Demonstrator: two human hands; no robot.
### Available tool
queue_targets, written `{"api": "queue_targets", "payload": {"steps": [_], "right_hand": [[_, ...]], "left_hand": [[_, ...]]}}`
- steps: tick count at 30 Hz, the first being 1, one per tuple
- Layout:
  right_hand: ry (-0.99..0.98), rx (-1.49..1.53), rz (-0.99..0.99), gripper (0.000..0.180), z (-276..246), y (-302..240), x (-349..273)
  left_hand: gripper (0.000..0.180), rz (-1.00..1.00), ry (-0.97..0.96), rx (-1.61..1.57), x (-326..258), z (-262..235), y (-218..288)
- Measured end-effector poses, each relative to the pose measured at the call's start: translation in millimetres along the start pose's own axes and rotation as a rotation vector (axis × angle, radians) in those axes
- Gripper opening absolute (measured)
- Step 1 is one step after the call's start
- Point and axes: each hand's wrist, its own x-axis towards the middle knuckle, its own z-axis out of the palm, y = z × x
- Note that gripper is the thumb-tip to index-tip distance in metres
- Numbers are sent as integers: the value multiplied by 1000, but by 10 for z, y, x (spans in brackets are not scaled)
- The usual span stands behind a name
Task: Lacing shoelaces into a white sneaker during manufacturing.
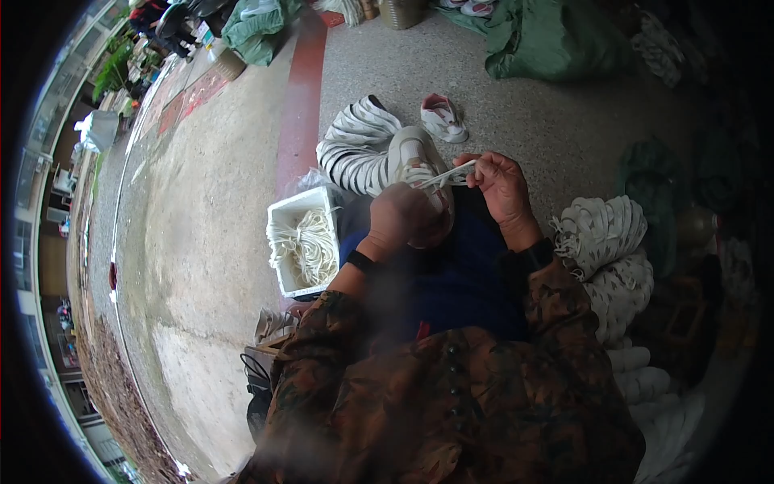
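Observation:
A white and beige shoe [416, 147] lies over my lap, toe pointing away from me, with a white lace crossing its front. My right hand [501, 192] pinches the white shoelace [453, 173] between thumb and fingers and holds it taut, out to the right of the shoe. Against the shoe's left side, my left hand [397, 216] is closed round its ankle part; its fingertips are hidden, so whether it also has lace in it does not show. Left of my lap stands a white foam box [278, 216] holding a bundle of white laces [313, 246].
Beyond the box curves a row of nested white shoes [355, 141], and a single white and red shoe [443, 118] sits on the ground. Stacked shoes [603, 232] line my right side. Green sacks [548, 40] lie at the back. A person [153, 20] is far off at upper left.

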Motion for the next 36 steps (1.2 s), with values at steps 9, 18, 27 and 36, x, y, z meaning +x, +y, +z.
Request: {"api": "queue_targets", "payload": {"steps": [9, 18, 27, 36], "right_hand": [[29, -37, 8, 17, -81, 18, 1], [39, 17, 24, 20, -54, 46, -11], [93, 159, 100, 23, -149, 175, -30], [519, 36, 63, 34, -1168, 106, -427]], "left_hand": [[12, 15, 15, 94, 51, 113, 80], [24, -13, -204, 170, 239, 151, 294], [18, -114, -247, 218, 332, 198, 297], [11, -261, -223, 447, -628, -726, -791]]}}
